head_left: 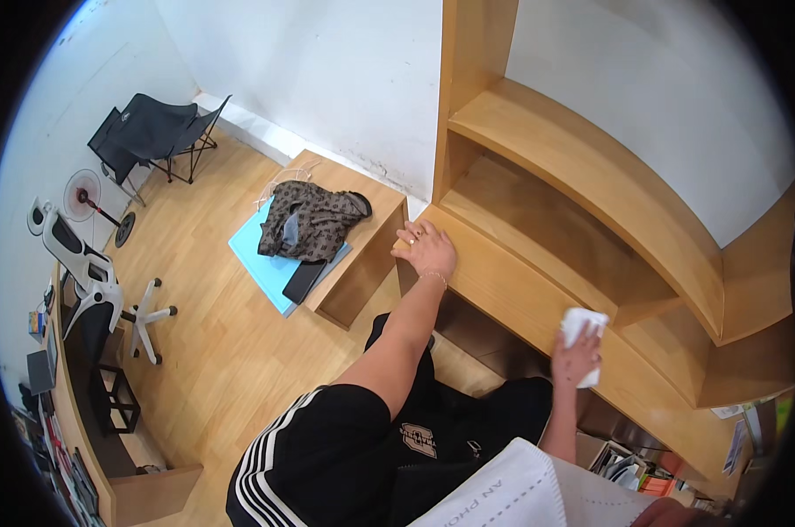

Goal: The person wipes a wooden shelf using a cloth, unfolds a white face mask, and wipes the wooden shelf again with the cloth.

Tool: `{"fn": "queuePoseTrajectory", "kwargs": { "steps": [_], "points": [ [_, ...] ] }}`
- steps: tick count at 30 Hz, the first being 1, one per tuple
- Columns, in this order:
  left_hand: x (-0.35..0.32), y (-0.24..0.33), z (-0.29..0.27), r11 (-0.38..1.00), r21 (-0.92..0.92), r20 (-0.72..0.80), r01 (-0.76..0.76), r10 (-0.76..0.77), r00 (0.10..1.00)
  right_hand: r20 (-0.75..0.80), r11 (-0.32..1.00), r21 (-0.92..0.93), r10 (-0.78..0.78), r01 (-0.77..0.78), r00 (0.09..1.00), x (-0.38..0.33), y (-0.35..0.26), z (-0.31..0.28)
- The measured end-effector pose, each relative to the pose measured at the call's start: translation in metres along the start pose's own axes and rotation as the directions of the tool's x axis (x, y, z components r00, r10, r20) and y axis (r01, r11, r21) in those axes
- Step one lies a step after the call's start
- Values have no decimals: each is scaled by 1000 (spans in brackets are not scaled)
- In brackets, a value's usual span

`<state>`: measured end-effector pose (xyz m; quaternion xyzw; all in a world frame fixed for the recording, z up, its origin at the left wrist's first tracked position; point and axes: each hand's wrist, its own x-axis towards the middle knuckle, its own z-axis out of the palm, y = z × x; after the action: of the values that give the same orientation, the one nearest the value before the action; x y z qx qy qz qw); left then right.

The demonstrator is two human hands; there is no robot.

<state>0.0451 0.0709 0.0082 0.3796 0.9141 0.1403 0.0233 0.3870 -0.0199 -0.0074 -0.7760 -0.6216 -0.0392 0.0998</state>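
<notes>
"Wooden counter (503,281) first, head view. Hands?"

"Left hand (428,253): open, palm down on the counter's left end, fingers by the edge. Right hand (577,356): over a white cloth (586,327), farther right along the counter. Gripped or only pressed, can't tell."

"Cloth location?"

"On the counter, under the right hand, poking out past the fingers. Hands well apart, with a strip of counter wood between them."

"Edges, room to move?"

"Shelf unit (547,123) rises along the counter's back edge, so that's the limit behind the cloth. Person's legs near the front edge. Side table (384,206) just beside the left end."

"What's on that?"

"Patterned garment (314,220), light blue folder (255,262) jutting past the side away from the counter, dark phone (303,281)."

"Surface and room, quick."

"Counter: smooth light brown. Books and papers (626,465) below its right part. Wood-look floor (204,342) stretches left of the counter; well off that way, white-and-black office chair (81,255), fan (83,195), dark folding chair (156,127). White wall (327,70), scuffed low down, beyond the counter's left end."
</notes>
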Motion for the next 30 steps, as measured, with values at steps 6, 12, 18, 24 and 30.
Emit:
{"fn": "queuePoseTrajectory", "kwargs": {
  "steps": [6, 12, 18, 24, 30],
  "points": [
    [-5, -6, -9, 998, -57, -12, 7, -8, 1000, 31, 908, 192, -384, 372, 923, -9, -141, -1],
    [-7, -6, -3, 997, -79, -61, 0, -5, 998, 69, 825, 268, -532, 498, 844, -1, -222, -1],
    [-8, -7, -2, 997, -82, -67, 1, -6, 998, 25, 760, 296, -612, 579, 790, 0, -200, 10],
    [-5, -5, 1, 996, -86, -29, -16, 14, 999, -62, 802, 288, -530, 523, 846, -2, -116, 2],
    [-3, -8, 2, 998, -58, -74, -20, 16, 997, -92, 911, 220, -335, 348, 938, 1, -7, -4]
  ]
}}
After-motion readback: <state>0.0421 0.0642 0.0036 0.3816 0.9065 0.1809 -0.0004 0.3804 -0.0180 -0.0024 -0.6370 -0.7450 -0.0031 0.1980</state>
